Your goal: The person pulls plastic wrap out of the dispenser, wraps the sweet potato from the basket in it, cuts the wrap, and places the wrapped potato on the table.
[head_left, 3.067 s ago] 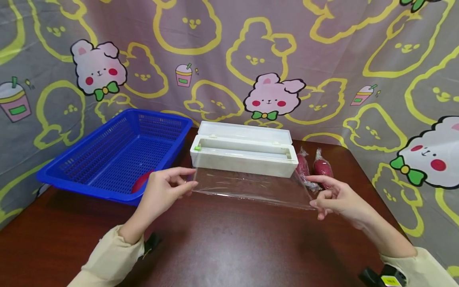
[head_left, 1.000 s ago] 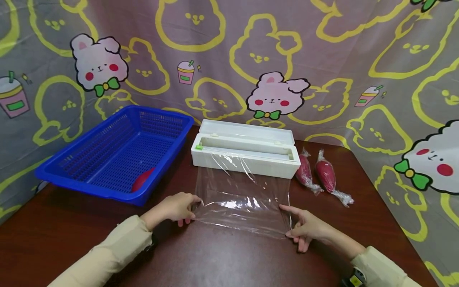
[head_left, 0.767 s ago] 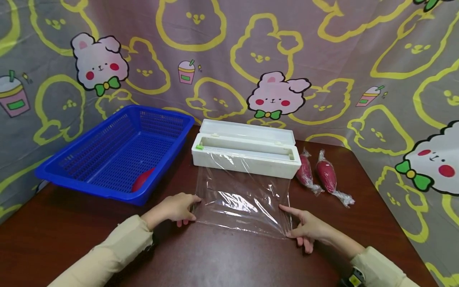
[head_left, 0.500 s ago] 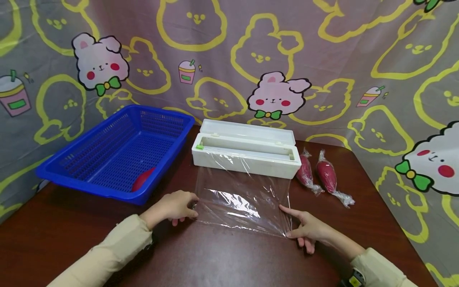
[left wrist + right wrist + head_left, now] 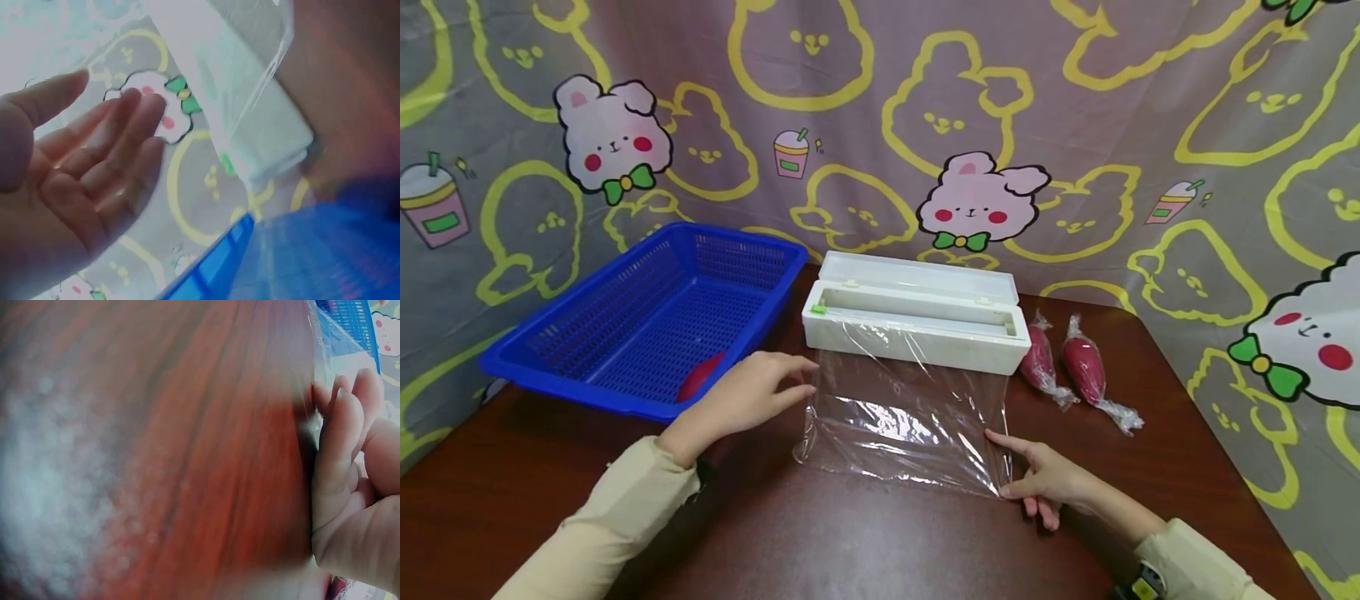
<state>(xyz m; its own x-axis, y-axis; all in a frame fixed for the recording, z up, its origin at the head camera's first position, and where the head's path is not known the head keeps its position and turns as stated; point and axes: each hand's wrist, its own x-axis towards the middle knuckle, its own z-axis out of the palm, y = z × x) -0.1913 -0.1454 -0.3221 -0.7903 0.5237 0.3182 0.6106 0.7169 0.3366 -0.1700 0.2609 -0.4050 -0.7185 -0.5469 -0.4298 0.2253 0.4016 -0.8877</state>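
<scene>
A sheet of clear plastic wrap (image 5: 887, 433) runs from the front of a white dispenser box (image 5: 917, 343) down over the brown table (image 5: 880, 550). My right hand (image 5: 1051, 477) holds its near right corner, thumb at the corner and index finger stretched along the right edge. My left hand (image 5: 751, 390) is raised beside the sheet's left edge, thumb and fingers apart. In the left wrist view the palm of the left hand (image 5: 94, 169) shows nothing in it. The sheet's free left corner lies a little crumpled.
A blue plastic basket (image 5: 580, 393) with a red object (image 5: 700, 377) inside stands at the left. Beyond the box's right end lie two wrapped red items, one nearer the box (image 5: 1037, 358) and one farther right (image 5: 1084, 367). A patterned curtain (image 5: 865, 125) hangs behind the table.
Both hands drew the wrap toward the front and lowered it to the table. My left hand has since let go of its corner and moved up and left. The right hand stays at its corner.
</scene>
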